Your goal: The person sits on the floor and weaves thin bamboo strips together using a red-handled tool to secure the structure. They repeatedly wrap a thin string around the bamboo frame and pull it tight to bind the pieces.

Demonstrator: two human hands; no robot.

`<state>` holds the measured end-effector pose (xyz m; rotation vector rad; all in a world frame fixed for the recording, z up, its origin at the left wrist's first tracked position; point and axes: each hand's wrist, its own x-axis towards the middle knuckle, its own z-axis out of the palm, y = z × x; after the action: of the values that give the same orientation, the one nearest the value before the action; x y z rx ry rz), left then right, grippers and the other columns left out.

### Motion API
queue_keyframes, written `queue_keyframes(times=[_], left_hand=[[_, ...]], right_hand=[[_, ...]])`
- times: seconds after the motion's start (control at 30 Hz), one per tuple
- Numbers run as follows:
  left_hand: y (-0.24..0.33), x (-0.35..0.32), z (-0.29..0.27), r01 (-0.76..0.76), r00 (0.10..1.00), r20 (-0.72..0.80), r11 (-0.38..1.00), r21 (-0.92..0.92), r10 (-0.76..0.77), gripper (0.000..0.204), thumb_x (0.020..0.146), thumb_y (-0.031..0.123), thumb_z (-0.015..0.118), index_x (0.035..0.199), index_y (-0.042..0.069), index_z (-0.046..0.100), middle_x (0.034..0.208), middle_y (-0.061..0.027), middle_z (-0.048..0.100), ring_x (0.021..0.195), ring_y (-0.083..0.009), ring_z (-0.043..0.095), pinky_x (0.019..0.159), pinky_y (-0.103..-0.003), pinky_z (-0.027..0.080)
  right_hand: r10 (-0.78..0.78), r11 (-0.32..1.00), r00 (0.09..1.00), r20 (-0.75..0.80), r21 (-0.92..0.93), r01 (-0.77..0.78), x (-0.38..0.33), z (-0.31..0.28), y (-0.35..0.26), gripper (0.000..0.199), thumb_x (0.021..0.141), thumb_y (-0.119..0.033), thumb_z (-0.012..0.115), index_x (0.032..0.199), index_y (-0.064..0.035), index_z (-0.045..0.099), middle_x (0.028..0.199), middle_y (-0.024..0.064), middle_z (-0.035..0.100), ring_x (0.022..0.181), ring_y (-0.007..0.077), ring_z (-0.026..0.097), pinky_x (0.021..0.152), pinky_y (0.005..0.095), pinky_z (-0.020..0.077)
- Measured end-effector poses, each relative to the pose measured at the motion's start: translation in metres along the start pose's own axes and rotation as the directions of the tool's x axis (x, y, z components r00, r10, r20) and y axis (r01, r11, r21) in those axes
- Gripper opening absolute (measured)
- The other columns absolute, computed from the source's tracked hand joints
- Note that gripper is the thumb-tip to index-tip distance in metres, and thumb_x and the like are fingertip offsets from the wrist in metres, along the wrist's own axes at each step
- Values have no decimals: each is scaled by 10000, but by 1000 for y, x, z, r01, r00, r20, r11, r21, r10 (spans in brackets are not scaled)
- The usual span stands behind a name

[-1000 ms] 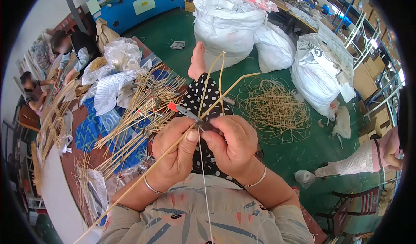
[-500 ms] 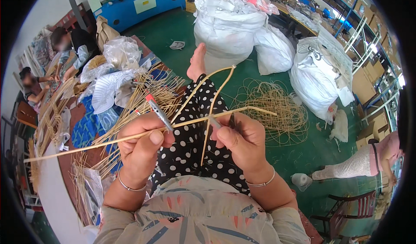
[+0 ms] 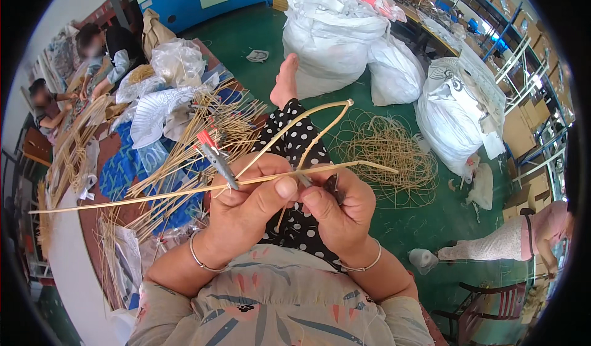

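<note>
A long, thin bamboo strip (image 3: pixel 141 195) runs crosswise between my hands, its right end bent. My left hand (image 3: pixel 255 201) is closed, thumb and fingers pinching it near the middle. A grey metal tool with a red end (image 3: pixel 218 164) juts up from the same hand. My right hand (image 3: pixel 341 207) is closed on the strip where it meets a bent bamboo frame (image 3: pixel 329 127), whose two arms join at a pale tip. Something dark and pointed (image 3: pixel 334 188) shows between the right fingers, its kind unclear. Both sets of fingertips nearly touch, above my dotted trousers (image 3: pixel 280 229).
Bundled bamboo sticks (image 3: pixel 212 131) and plastic-wrapped pieces (image 3: pixel 175 63) lie on the table at left. A tangled coil of thin strips (image 3: pixel 381 155) is on the floor at right, beyond it big white sacks (image 3: pixel 332 38). Two people sit at far left; another (image 3: pixel 523 235) stands bent at right.
My left hand has slid right along the bamboo strip, carrying the red-ended tool, and now sits close to my right hand. The bent frame has shifted slightly right in view.
</note>
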<state>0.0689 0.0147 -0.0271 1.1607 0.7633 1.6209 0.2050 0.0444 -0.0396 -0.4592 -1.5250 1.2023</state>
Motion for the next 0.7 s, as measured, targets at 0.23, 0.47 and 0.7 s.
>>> queue_keyframes(times=[0.23, 0.47, 0.7], left_hand=[[1, -7, 2, -44, 996, -78, 999, 11, 45, 125, 837, 93, 536, 875, -27, 527, 738, -52, 575, 626, -69, 510, 554, -195, 416], [1, -6, -8, -191, 981, -9, 970, 150, 194, 82, 853, 44, 480, 880, -22, 521, 774, -66, 548, 661, -96, 518, 581, -220, 420], [-3, -6, -11, -220, 970, -43, 944, 246, 238, 136, 839, 159, 531, 880, 40, 482, 713, -57, 520, 557, -89, 451, 482, -215, 363]], right_hand=[[-67, 993, 998, 11, -101, 68, 1, 3, 11, 232, 773, -66, 606, 986, 15, 560, 782, 45, 593, 635, 71, 529, 566, 195, 418], [63, 997, 994, 86, -59, -58, 5, 6, 6, 220, 788, -79, 567, 991, 5, 568, 712, 23, 551, 587, 67, 475, 527, 191, 377], [-35, 974, 996, 83, -220, 53, 8, 11, 7, 220, 758, -65, 584, 974, -24, 580, 670, 44, 546, 547, 136, 499, 508, 235, 386]])
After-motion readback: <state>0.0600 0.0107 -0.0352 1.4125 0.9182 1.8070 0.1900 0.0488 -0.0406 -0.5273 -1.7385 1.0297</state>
